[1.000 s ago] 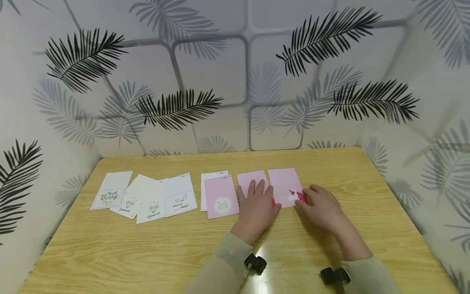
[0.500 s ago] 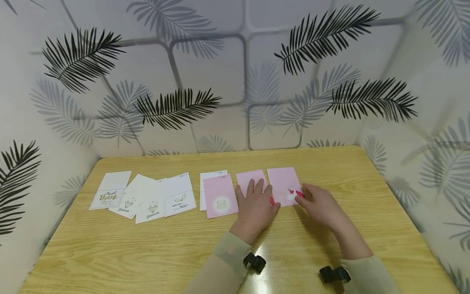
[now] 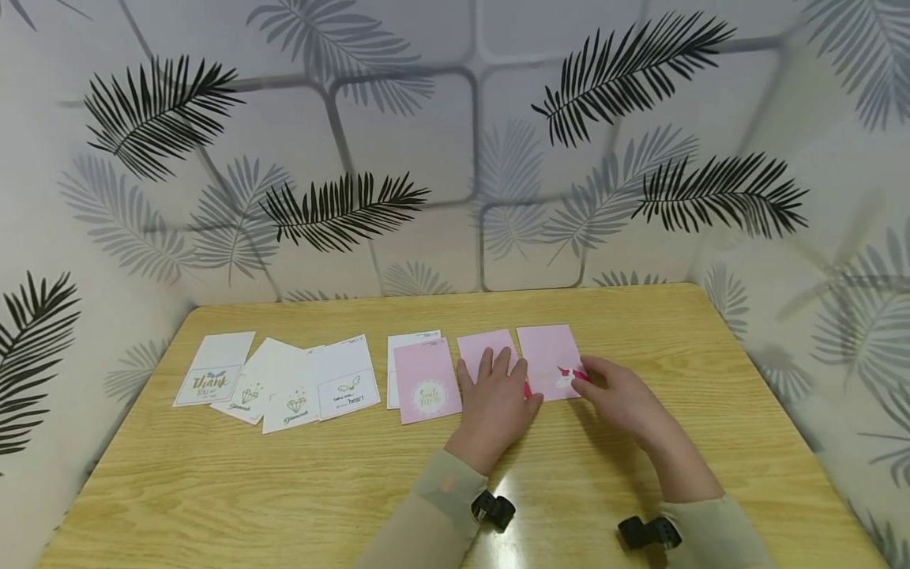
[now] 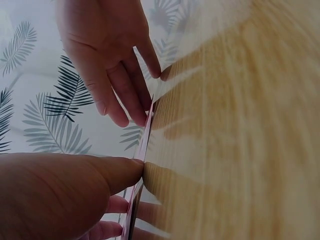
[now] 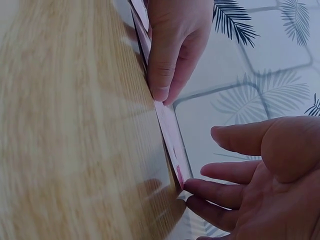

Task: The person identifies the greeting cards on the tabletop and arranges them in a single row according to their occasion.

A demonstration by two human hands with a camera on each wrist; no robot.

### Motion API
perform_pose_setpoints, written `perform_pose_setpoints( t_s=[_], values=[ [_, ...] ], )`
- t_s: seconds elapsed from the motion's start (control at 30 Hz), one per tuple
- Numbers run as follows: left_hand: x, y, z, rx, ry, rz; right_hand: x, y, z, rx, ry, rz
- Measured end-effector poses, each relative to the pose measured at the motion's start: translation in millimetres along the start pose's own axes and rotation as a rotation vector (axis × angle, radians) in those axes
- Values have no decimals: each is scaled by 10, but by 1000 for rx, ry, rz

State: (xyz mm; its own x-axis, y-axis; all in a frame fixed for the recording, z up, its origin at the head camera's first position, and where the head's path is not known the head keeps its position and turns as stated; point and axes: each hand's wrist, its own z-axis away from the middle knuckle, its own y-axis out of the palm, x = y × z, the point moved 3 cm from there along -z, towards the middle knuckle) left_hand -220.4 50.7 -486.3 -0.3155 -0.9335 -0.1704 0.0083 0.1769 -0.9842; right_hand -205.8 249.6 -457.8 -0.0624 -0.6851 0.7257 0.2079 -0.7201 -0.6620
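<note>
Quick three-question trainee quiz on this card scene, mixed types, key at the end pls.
1. Which motif is on the rightmost card, beside the right hand?
A) diamond
B) unicorn
C) wings

2. True or false: the left hand rests on the "Thank you" card.

3. Fill in the colour: the "Smile" card partly covers a ____ card.

Key:
1. B.
2. False; it rests on a pink card between the "Smile" card and the rightmost card.
3. White (white card).
</note>
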Motion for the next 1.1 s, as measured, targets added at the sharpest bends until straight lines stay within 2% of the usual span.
perform_pose_setpoints(
  t_s=[0.17,0.33,0.5,0.63,0.8,0.93,1.1],
  values=[
    [-6,-6,0,-4,-1,3,17,-22,9,-25,-17,-71],
    [-11,-18,-5,-16,7,0,-5,-45,-5,-49,42,-153],
    [-20,-46,-1,-34,29,36,-24,-62,-18,-86,74,-229],
    [-45,-75,-18,-76,40,49,-51,-79,-16,-114,92,-275],
    [-112,-135,-68,-146,31,86,-108,-139,-30,-156,92,-403],
    [-188,-169,-122,-151,24,112,-156,-186,-54,-158,74,-502],
    [-291,-162,-192,-160,35,177,-215,-252,-63,-160,68,-529]
  ],
)
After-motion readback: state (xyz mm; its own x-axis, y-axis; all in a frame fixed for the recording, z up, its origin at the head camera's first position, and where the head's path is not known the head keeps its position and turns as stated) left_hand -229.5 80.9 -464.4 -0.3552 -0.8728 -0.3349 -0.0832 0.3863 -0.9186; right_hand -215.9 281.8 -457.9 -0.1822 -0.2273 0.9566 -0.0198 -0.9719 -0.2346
